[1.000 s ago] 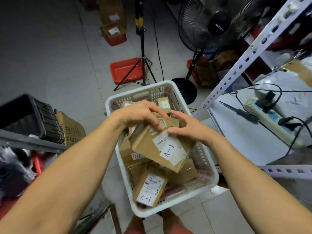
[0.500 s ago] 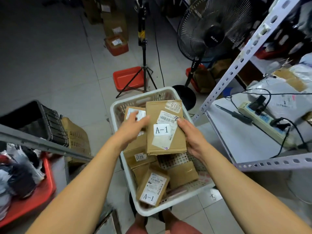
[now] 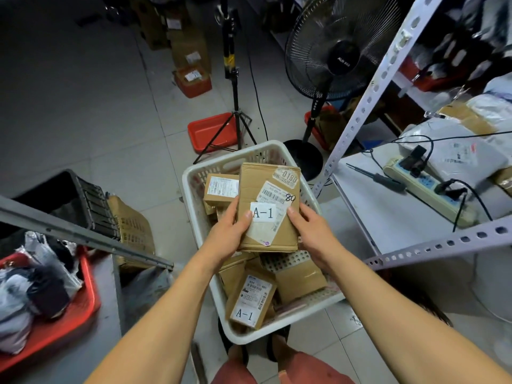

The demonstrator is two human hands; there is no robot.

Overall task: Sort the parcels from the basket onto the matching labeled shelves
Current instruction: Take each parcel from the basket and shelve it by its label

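A white plastic basket [image 3: 191,195] on the floor holds several brown cardboard parcels. Above it I hold one flat parcel [image 3: 263,187] with a white A-1 label facing me. My left hand [image 3: 231,234] grips its left edge with the thumb on the label, and my right hand [image 3: 311,231] grips its right edge. Another A-1 parcel [image 3: 250,299] lies near the basket's front, and a smaller labelled box [image 3: 220,188] sits at the back left.
A white metal shelf [image 3: 388,217] at the right carries a power strip [image 3: 426,187], cables and bagged parcels. A standing fan [image 3: 338,56] and a tripod [image 3: 232,106] rise behind the basket. A grey shelf rail [image 3: 83,234], black crate and red tray of bags are left.
The parcel has come up out of the basket and turned upright so its A-1 label faces me. Both hands have closed on its side edges and drawn it nearer.
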